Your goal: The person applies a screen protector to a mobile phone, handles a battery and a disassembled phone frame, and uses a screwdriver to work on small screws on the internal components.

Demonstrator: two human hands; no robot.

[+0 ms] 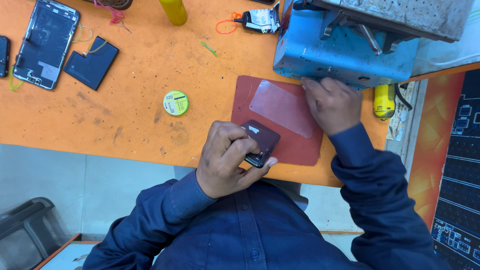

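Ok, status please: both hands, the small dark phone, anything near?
Left hand grips small dark phone. Right hand presses clear plastic film on red rubber mat. Blue metal machine close behind.

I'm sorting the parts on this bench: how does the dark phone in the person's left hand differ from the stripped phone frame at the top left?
The dark phone is gripped by the left hand and tilted over the red mat; the phone frame lies flat and untouched on the orange table. The phone looks closed and glossy; the frame is open, its insides showing. The frame looks longer. Both are dark rectangles.
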